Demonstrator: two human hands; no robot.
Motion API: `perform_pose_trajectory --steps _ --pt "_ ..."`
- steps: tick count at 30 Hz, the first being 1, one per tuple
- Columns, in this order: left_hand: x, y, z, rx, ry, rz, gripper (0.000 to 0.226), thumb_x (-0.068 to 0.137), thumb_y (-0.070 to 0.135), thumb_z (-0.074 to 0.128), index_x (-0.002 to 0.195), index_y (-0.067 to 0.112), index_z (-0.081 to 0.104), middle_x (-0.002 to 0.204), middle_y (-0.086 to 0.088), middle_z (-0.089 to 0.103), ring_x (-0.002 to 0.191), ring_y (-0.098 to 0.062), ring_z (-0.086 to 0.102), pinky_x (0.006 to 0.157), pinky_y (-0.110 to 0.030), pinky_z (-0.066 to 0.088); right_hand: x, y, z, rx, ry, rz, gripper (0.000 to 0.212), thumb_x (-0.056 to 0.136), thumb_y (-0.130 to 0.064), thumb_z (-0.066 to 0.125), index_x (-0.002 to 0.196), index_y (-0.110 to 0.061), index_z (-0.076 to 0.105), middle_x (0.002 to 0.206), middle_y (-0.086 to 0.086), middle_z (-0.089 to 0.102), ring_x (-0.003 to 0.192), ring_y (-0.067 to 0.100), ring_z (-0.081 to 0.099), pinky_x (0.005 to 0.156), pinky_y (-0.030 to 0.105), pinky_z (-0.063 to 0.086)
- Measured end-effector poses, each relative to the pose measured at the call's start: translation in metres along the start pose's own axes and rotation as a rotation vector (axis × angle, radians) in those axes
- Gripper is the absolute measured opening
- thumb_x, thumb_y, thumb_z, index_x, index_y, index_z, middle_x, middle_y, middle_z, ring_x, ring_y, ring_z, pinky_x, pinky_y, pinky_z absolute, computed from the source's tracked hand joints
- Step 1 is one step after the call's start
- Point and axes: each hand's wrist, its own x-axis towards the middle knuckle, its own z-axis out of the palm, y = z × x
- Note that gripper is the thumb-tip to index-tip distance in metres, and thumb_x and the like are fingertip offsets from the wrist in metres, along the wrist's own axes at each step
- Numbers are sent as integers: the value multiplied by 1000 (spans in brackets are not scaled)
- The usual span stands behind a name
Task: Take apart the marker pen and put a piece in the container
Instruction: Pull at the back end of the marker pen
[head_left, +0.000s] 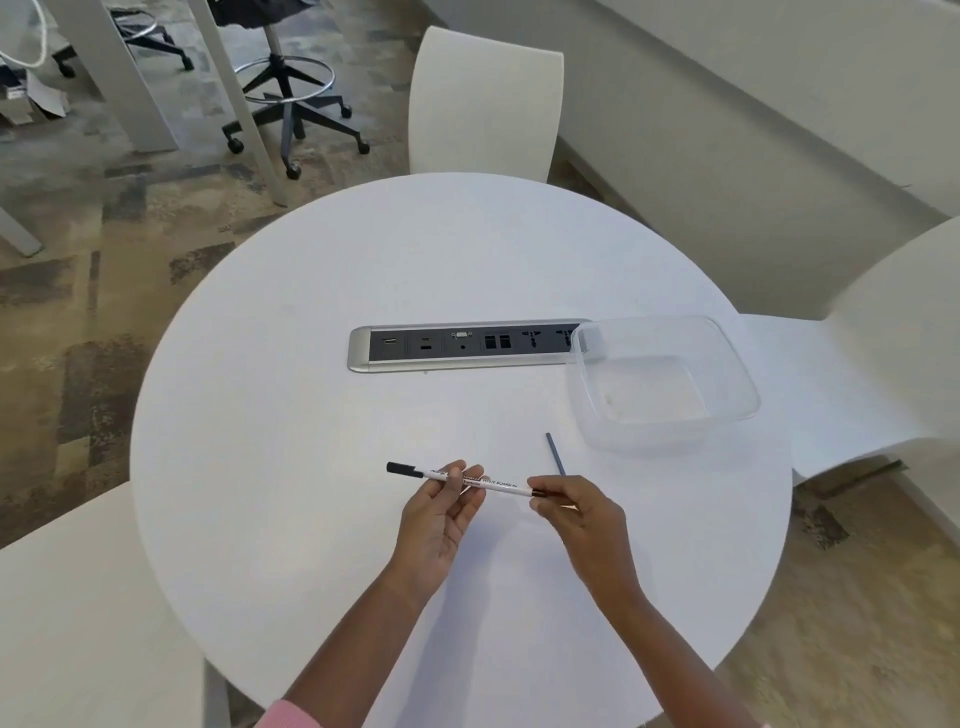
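Nearest, my left hand (435, 522) pinches the slim white black-capped marker pen (500, 484) mid-barrel, my right hand (584, 519) its dark end; clear plastic container (649, 439) at two o'clock.

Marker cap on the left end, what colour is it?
The cap of the marker pen is black; the head view shows it best.

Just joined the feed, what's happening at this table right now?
A person is working on a slim white whiteboard marker pen with a black cap, held over the round white table. The left hand grips its barrel; the right hand pinches the dark end opposite the cap. A thin dark grey rod lies on the table beside the clear plastic rectangular container, outside it. No pen piece shows in the container yet.
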Motion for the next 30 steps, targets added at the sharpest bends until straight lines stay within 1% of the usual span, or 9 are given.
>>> perform_pose_trajectory --steps 5,9,13,15,17,19,22,27,30 --pt "-5 -8 6 -15 -4 48 14 90 4 48 81 3 58 70 -4 75 69 -10 72 61 -19 58 4 -2 -5 -334 77 -274 12 82 4 58 88 -3 66 79 9 64 72 13 56 69 14 42" --pt "-7 -10 12 12 -8 95 16 90 3 48 78 4 58 68 -2 75 69 -9 71 60 -17 57 8 -4 -4 -322 71 -201 11 85 2 53 86 -1 64 78 8 60 70 15 51 63 12 38" --pt "-10 -11 12 56 9 125 15 91 4 48 79 4 58 67 -1 75 69 -8 71 60 -16 56 14 -7 -10 -62 -15 45 21 87 -4 50 75 -14 64 70 2 61 67 18 58 54 7 46" --pt "-11 -11 11 31 24 129 14 90 4 49 79 4 58 68 -2 75 69 -9 71 60 -17 57 13 -10 -13 -70 -65 3 18 85 -6 56 78 -20 64 74 -6 63 69 7 60 59 4 44" --pt "-12 -10 12 4 30 130 13 90 4 50 80 4 58 68 -2 75 69 -9 72 60 -18 57 10 -12 -15 -179 -93 -114 17 81 -3 61 90 -17 65 81 -7 62 75 -1 58 68 3 42" --pt "-13 -10 13 -2 26 126 13 89 4 50 80 3 59 68 -3 75 69 -9 72 59 -18 57 6 -8 -15 -323 -66 -263 17 80 2 61 95 -7 65 82 4 63 75 1 54 73 7 41" --pt "-15 -11 14 -5 21 121 14 90 4 50 79 3 58 67 -3 75 69 -10 72 58 -17 56 6 -6 -15 -468 -2 -373 11 80 3 60 89 -2 65 79 13 64 75 8 51 74 13 38" --pt "-17 -11 16 25 19 142 15 90 5 50 78 4 58 66 -2 74 68 -10 72 58 -16 56 9 -7 -14 -513 -41 -328 8 83 3 56 85 2 64 76 16 62 72 16 49 70 14 33" --pt "-17 -8 16 87 14 167 13 90 6 50 79 5 58 66 -1 74 67 -10 71 58 -16 56 8 -6 -16 -455 -163 -186 15 88 -1 48 83 -3 63 71 6 55 68 16 46 60 15 32"
